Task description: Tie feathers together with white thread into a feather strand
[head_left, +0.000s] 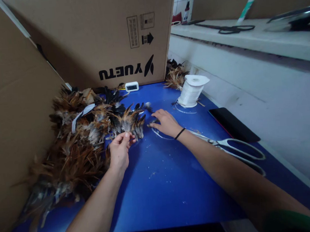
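Note:
My left hand pinches the pale base of a small bunch of feathers between thumb and fingers. The bunch is brown at the tips and greyish white low down. Behind and left of it lies a big pile of brown and black feathers, partly hidden by my left forearm. My right hand is over the blue table, thumb and forefinger apart. Small dark feather bits show at its fingertips; whether it touches them I cannot tell. A thin clear strand curves beside that hand.
White-handled scissors lie partly under my right forearm, with a black phone beyond. A white spool and a small digital clock stand farther back. Cardboard walls in the back and left. Black scissors rest on the ledge.

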The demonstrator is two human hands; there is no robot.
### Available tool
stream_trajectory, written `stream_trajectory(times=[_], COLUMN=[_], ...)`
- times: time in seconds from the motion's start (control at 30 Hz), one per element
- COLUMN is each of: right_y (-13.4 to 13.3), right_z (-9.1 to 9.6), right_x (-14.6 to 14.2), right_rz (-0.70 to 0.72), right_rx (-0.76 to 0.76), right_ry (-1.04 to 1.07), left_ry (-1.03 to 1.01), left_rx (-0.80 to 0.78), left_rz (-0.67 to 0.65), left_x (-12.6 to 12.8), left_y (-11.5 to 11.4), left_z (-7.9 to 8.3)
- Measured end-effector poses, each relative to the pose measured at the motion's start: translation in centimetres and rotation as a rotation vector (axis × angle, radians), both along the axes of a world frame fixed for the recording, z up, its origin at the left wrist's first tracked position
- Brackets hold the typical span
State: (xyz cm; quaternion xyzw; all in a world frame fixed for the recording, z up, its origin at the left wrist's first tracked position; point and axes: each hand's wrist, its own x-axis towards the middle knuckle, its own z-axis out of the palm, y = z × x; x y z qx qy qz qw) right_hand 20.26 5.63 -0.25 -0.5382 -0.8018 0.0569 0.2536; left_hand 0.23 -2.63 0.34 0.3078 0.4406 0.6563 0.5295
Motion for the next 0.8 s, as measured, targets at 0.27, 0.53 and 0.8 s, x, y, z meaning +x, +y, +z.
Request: stream_trajectory(times=[0.27, 0.53, 0.8], right_y=[-1.5, 0.2, 1.3], right_z=[2.8, 2.3, 2.3], right_x=[1.6, -0.9, -1.8], right_rz=[0.164, 0.230, 0.092], right_rx=[-0.402, -0.440, -0.291], right_ry=[0.211, 0.174, 0.291], left_ry=[0.007, 0.001, -0.015], left_rx=[-0.011, 0.011, 0.031], left_rz=[0.013, 0.038, 0.070], left_x=[0.0, -0.3, -0.4], left_y=[-0.1, 0.0, 0.0], left_z=[0.2, 0.4, 0.8])
